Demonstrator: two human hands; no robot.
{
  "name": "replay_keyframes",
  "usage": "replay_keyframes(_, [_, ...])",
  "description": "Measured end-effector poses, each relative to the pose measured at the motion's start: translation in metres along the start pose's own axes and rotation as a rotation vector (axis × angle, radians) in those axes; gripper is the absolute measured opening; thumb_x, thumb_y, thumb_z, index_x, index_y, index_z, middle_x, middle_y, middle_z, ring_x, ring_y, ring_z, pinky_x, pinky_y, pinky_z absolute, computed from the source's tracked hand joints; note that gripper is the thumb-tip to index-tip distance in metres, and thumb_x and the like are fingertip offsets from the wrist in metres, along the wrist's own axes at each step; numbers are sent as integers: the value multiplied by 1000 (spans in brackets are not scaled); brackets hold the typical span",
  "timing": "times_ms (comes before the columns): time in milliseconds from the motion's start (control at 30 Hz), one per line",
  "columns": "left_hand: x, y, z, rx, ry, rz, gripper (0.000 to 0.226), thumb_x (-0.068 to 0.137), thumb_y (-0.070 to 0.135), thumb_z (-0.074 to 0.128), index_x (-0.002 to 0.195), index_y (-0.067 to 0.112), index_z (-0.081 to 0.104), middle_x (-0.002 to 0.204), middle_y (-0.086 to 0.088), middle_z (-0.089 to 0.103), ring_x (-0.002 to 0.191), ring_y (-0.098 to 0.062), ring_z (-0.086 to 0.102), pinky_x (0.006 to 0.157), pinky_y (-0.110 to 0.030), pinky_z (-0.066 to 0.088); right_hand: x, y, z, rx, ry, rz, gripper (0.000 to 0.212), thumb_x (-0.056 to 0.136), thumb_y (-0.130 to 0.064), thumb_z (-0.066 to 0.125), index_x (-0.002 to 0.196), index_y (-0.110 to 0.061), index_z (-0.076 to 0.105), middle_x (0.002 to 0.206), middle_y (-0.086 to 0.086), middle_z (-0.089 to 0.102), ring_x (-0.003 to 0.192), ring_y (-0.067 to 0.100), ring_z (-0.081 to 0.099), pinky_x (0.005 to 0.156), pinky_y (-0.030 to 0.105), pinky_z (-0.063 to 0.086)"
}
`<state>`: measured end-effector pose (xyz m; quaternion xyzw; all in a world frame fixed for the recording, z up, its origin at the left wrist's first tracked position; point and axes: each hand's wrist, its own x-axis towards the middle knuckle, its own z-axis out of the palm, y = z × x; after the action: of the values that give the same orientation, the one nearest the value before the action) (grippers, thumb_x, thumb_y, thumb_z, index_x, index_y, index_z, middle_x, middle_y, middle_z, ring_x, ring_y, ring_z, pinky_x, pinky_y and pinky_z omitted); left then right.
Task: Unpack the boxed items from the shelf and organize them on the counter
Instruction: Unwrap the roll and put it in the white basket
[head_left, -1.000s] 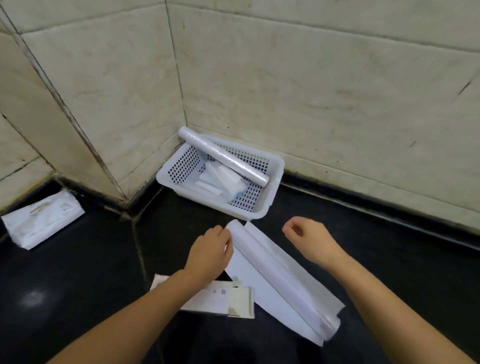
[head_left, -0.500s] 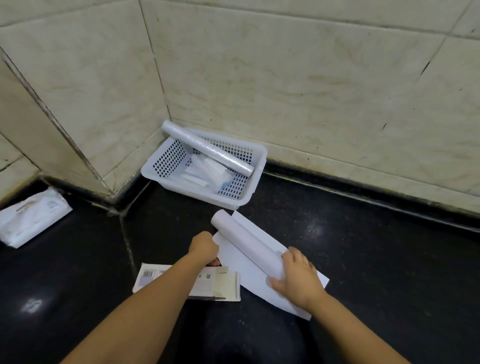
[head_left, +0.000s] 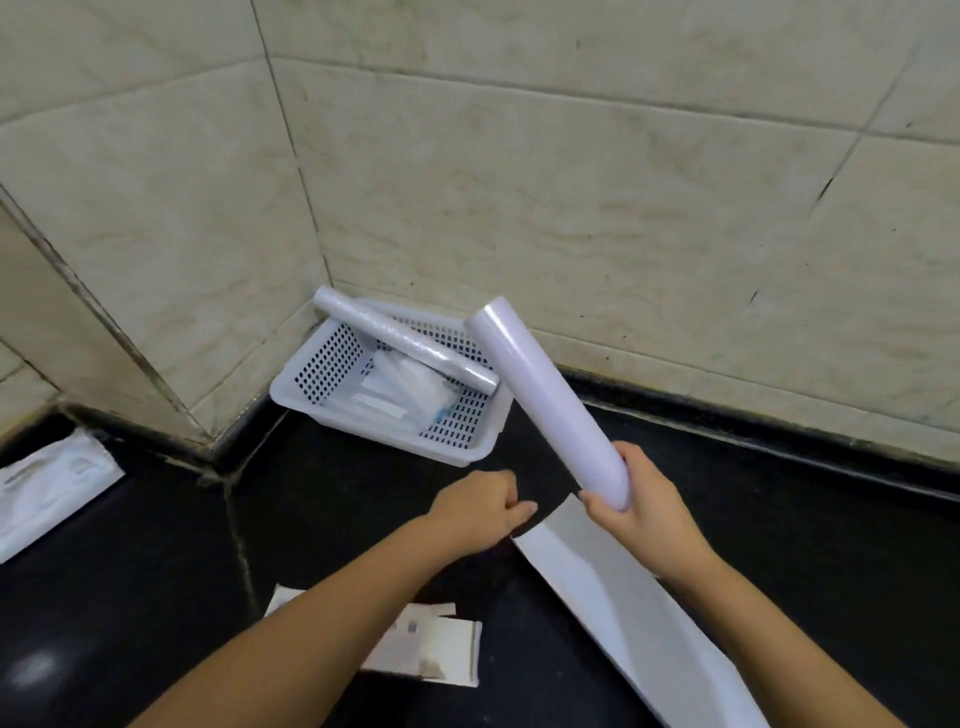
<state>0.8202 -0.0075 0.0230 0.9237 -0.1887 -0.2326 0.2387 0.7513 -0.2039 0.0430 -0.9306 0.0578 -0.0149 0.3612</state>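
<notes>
Lifting off the desk (head_left: 363, 493) since half a second ago, the white roll (head_left: 545, 400) now hangs in the air, where before it lay on its flat white sheet (head_left: 613, 597). Going left to right: a white packet (head_left: 47, 493) lies at the far left, cut off by the frame edge, its print too blurred to read. An opened carton (head_left: 441, 649) sits near the bottom, partly hidden under the left forearm. The left hand (head_left: 480, 512), which was pressed against the roll's end a moment ago, has come away and is loosely curled, holding nothing I can see. In the corner stands the white basket (head_left: 322, 384), with a thinner clear-wrapped roll (head_left: 405, 345) lying across its rim and pale packets inside that are hard to make out. The right hand (head_left: 649, 512) has its grip closed around the white roll's lower end; the long axis runs slantwise, near end down at the hand, far end pointing up and leftward over the basket's right side. The sheet runs off the bottom edge.
</notes>
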Motion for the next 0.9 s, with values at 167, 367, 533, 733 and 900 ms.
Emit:
replay_keyframes(167, [43, -34, -105, 145, 310, 67, 23, 93, 26, 43, 89, 11, 60, 79, -4, 63, 73, -22, 58, 62, -33, 44, 61, -31, 8, 117, 50, -52, 50, 81, -35, 66, 124, -31, 40, 113, -6, 53, 93, 7, 55, 69, 19, 43])
replay_keyframes(367, [136, -95, -142, 475, 315, 24, 46, 91, 4, 40, 136, 10, 39, 142, -14, 41, 129, -30, 39, 105, -46, 35, 158, -91, 25, 65, 126, -177, 56, 82, -35, 65, 130, -22, 40, 118, 1, 53, 103, 21, 54, 84, 44, 50])
replay_keyframes(533, [161, -147, -137, 566, 292, 19, 61, 90, 6, 41, 146, 19, 19, 158, -8, 14, 146, -22, 8, 116, -52, 11, 222, -118, 72, 19, 55, -224, 62, 80, -38, 66, 133, -18, 40, 124, 8, 55, 107, 25, 55, 87, 42, 48])
replay_keyframes(733, [134, -184, -114, 539, 284, 360, 61, 90, 9, 45, 147, 14, 23, 156, -12, 20, 144, -27, 16, 117, -47, 17, 246, -119, 132, 22, -158, -239, 58, 84, -41, 63, 133, -17, 43, 128, 9, 57, 113, 28, 55, 92, 43, 46])
replay_keyframes(900, [138, -175, -113, 608, 79, 394, 62, 92, 5, 42, 148, 18, 18, 158, -6, 14, 143, -25, 17, 117, -38, 12, 258, -103, 134, -37, -201, -189, 56, 86, -36, 62, 135, -18, 40, 129, 10, 55, 113, 28, 52, 93, 45, 46])
